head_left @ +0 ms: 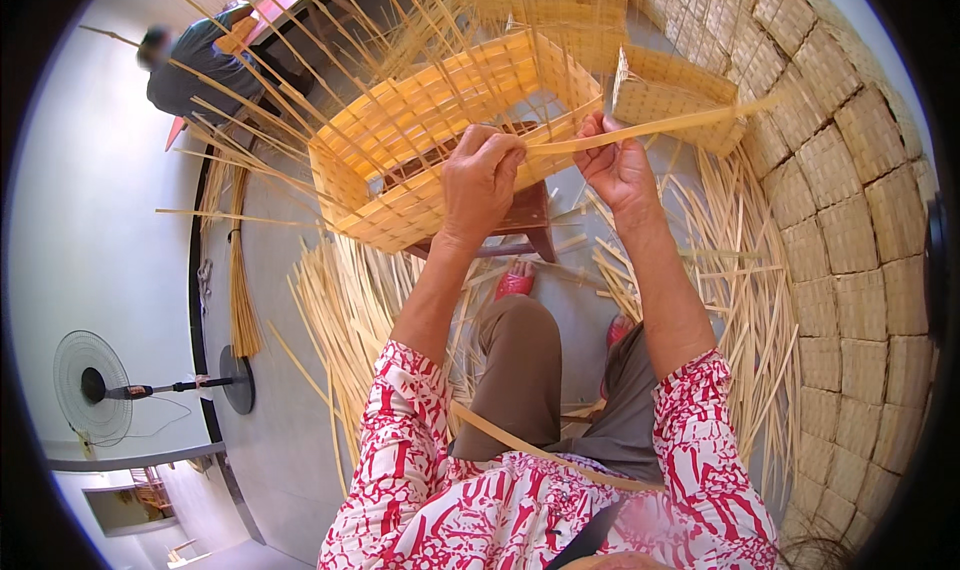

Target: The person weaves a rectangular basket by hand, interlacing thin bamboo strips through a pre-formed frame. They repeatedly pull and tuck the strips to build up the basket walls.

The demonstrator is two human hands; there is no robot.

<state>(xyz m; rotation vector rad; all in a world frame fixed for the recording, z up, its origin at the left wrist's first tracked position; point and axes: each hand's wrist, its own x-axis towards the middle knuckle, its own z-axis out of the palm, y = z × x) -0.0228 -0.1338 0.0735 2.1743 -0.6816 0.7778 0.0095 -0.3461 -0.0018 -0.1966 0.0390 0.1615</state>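
Observation:
A half-woven yellow bamboo basket (355, 130), its upright strips sticking up unwoven, rests on a low wooden stool (530, 225) in front of me. My left hand (482, 180) is at the basket's near side, fingers pinched on a long flat bamboo strip (725, 113). That strip runs out rightward across my right hand (615, 170), whose curled fingers hold it from below, close to the basket's right end. Another loose strip (500, 435) lies across my lap.
Loose strips (740, 290) cover the floor (250, 270) on both sides. Unfinished baskets (680, 115) stand behind, woven squares (845, 280) are stacked along the right. A fan (92, 383) and broom-like bundle (240, 300) are at left. Another person (200, 75) bends at upper left.

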